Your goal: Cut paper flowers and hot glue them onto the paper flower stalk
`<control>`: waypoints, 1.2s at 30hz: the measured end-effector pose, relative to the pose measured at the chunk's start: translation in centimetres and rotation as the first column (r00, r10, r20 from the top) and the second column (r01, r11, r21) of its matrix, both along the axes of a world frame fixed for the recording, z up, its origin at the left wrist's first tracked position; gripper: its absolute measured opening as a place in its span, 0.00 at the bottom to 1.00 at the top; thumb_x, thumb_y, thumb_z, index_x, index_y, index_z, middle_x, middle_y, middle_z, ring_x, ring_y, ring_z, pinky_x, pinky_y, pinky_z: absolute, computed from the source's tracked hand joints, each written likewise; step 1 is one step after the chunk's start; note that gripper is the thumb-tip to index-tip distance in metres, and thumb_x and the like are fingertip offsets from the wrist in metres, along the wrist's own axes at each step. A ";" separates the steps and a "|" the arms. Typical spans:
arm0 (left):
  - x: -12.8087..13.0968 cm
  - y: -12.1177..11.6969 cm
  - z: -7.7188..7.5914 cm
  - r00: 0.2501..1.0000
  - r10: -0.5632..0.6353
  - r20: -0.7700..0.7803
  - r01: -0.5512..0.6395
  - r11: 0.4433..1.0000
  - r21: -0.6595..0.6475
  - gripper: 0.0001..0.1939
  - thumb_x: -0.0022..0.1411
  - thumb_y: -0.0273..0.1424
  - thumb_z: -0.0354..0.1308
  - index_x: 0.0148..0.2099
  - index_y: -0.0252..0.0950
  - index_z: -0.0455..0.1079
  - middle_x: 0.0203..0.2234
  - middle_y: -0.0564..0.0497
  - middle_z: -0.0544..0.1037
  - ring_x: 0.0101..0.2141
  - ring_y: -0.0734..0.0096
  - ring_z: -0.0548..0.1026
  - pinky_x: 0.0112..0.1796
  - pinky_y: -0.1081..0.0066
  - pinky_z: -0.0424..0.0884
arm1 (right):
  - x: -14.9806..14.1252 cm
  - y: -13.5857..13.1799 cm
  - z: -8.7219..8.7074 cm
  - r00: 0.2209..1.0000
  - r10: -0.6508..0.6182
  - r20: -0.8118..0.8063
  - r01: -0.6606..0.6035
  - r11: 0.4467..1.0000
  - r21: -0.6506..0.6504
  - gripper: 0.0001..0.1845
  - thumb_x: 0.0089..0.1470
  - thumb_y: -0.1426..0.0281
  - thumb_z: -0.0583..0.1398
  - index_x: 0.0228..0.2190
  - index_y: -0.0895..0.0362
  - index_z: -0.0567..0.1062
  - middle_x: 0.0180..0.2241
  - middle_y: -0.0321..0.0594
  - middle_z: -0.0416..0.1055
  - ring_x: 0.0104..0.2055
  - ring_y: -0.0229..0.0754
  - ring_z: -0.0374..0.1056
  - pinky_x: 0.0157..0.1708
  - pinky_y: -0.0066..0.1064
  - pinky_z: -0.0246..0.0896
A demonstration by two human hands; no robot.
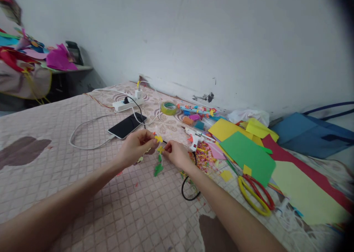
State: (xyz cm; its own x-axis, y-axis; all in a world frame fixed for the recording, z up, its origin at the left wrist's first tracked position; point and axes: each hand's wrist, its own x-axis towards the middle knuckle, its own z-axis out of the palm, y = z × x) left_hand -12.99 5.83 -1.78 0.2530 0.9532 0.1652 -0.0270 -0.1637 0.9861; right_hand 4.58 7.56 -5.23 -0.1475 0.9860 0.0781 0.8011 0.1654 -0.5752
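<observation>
Left of the hot glue gun (195, 140), your hands are close together but apart. Your left hand (138, 145) pinches a yellow paper flower sprig (160, 149) with green leaves; your right hand (178, 155) has its fingertips at the lower bloom, their grip too small to make out. Your right forearm hides part of the glue gun's black cord (190, 199). Right of the gun, the blue bag (312, 132) is cut off.

Right there, the person's left hand (141, 145) pinches a small strand of yellow and green flower-like pieces (160, 149), right hand (177, 155) just beside it. A black-screened phone (127, 126) and yellow-and-red-handled scissors (242, 182) lie on pink quilted cloth (124, 207).
</observation>
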 end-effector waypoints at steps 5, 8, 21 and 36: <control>-0.1 0.0 -0.1 0.999 -0.020 -0.050 0.021 0.999 0.026 0.08 0.55 0.32 0.57 0.29 0.34 0.64 0.20 0.54 0.72 0.21 0.76 0.69 0.24 0.75 0.64 | 0.4 0.4 0.1 0.985 0.048 -0.164 -0.051 0.999 -0.017 0.02 0.44 0.73 0.60 0.23 0.57 0.70 0.22 0.34 0.69 0.25 0.37 0.63 0.25 0.27 0.53; -0.2 -0.1 -0.3 0.989 -0.005 -0.146 0.013 0.998 0.059 0.06 0.56 0.32 0.57 0.30 0.33 0.66 0.21 0.52 0.73 0.23 0.75 0.71 0.25 0.74 0.66 | 0.8 0.2 0.3 0.950 0.095 -0.297 -0.108 0.994 -0.027 0.02 0.45 0.72 0.59 0.26 0.57 0.70 0.24 0.33 0.69 0.25 0.35 0.65 0.25 0.26 0.58; -0.1 -0.2 -0.3 0.945 -0.080 -0.318 0.135 0.979 0.155 0.05 0.54 0.28 0.57 0.27 0.34 0.68 0.37 0.46 0.77 0.37 0.67 0.75 0.38 0.67 0.71 | 1.0 -1.5 1.2 0.808 0.158 -0.568 -0.168 0.985 0.035 0.06 0.45 0.73 0.59 0.29 0.56 0.67 0.26 0.35 0.71 0.29 0.38 0.70 0.29 0.29 0.65; -0.1 -0.1 -1.0 0.930 -0.039 -0.366 0.136 0.960 0.244 0.04 0.56 0.28 0.55 0.30 0.34 0.68 0.29 0.50 0.74 0.30 0.73 0.72 0.33 0.73 0.69 | 1.1 -2.3 1.9 0.843 0.307 -0.441 -0.236 0.949 0.210 0.11 0.48 0.78 0.54 0.35 0.54 0.64 0.30 0.34 0.70 0.34 0.37 0.69 0.33 0.28 0.63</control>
State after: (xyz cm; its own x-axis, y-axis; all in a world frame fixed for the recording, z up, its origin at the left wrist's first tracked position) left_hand -13.11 5.73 -2.80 0.4215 0.8597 0.2886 0.2894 -0.4291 0.8557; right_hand 5.65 5.21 -3.34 -0.3190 0.8845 0.3405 0.3582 0.4452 -0.8207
